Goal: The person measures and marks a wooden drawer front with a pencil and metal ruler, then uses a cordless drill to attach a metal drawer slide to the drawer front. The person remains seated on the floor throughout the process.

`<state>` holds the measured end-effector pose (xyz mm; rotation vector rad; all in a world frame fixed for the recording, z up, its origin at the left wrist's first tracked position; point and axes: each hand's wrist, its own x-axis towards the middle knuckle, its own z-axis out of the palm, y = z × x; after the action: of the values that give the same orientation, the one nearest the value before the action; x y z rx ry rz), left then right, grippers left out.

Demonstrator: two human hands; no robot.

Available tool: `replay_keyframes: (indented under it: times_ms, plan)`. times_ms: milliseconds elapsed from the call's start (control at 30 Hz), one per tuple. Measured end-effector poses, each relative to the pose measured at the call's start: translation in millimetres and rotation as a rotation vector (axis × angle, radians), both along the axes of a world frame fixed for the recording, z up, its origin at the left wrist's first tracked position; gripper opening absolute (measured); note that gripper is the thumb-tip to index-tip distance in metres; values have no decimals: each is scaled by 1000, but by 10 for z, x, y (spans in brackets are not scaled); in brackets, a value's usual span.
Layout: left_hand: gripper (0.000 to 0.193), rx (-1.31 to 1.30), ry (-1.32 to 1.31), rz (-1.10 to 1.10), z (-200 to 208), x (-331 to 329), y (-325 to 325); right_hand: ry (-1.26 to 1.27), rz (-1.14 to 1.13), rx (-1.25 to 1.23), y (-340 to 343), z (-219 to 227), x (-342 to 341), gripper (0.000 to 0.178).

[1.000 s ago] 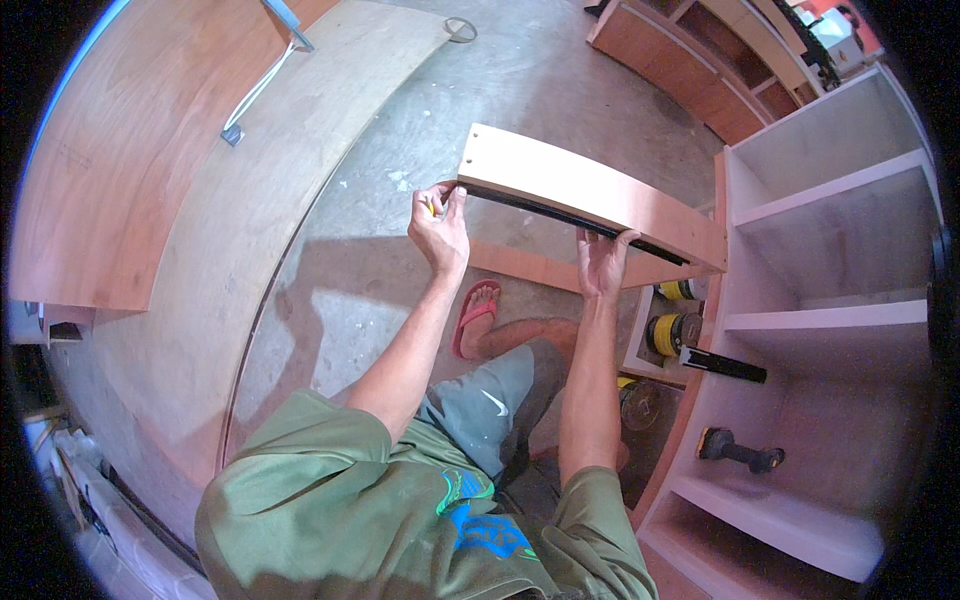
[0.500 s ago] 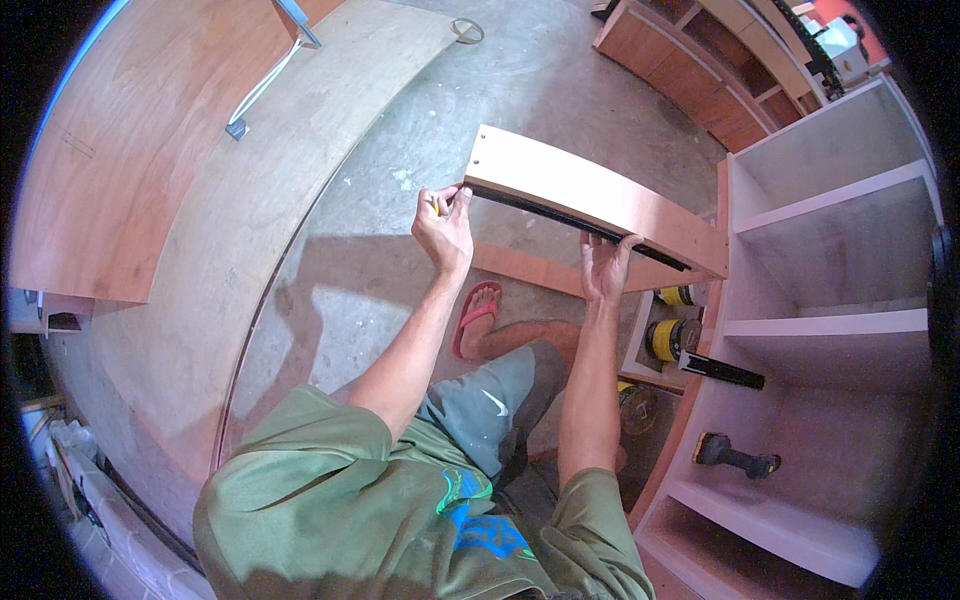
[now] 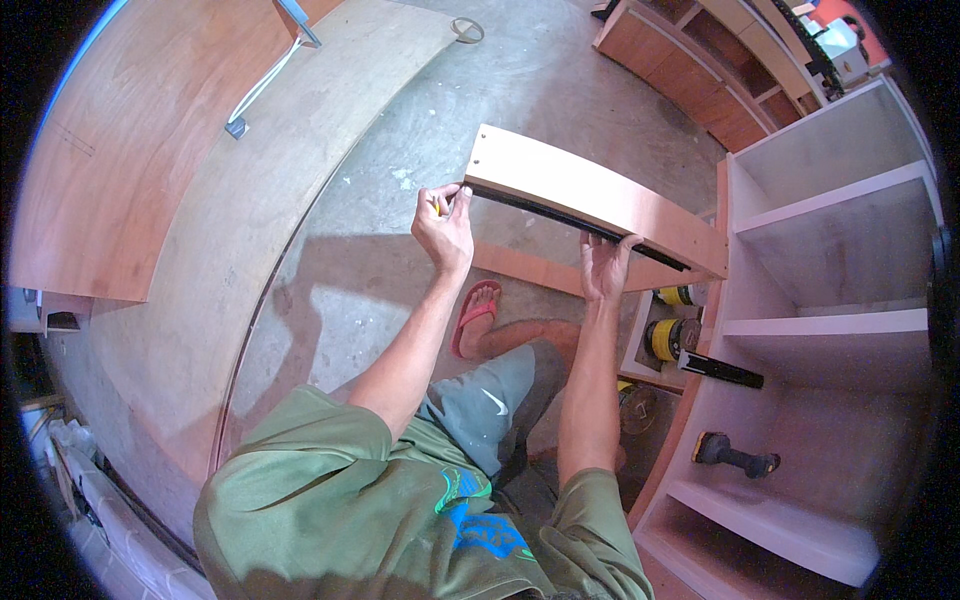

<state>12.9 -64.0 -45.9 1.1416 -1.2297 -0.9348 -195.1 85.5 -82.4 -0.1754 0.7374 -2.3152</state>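
Observation:
A light wooden drawer frame (image 3: 590,183) is raised in front of me, its near side running from the upper left down to the right. Along the lower edge of that side lies a black drawer slide (image 3: 540,208). My left hand (image 3: 443,228) is closed, pinching the slide's left end between thumb and fingers at the frame's corner. A small yellow item (image 3: 436,208) is tucked in that hand; its kind is hidden. Farther right, my right hand (image 3: 605,268) grips the slide against the frame, thumb at the edge and fingertips partly hidden behind it.
At the right stands a pale open cabinet (image 3: 828,325) with shelves. A second black slide (image 3: 722,369) sticks out there, above a cordless drill (image 3: 735,455). Yellow-labelled spools (image 3: 672,340) sit beside the cabinet. A curved plywood sheet (image 3: 270,170) fills the left.

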Motion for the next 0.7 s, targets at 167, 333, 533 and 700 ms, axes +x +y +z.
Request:
replay_keyframes:
  times_ms: [167, 333, 533, 700]
  plan:
    - [43, -28, -20, -3, -28, 5, -13, -5, 11, -5, 0, 32, 26, 68]
    - [42, -23, 58, -27, -5, -18, -1, -11, 6, -13, -3, 67, 54, 67]
    - [42, -24, 43, -25, 6, -12, 6, -29, 7, -19, 11, 31, 21, 66]
    - [43, -42, 16, -20, -47, 1, -19, -9, 30, -37, 1, 6, 13, 67]
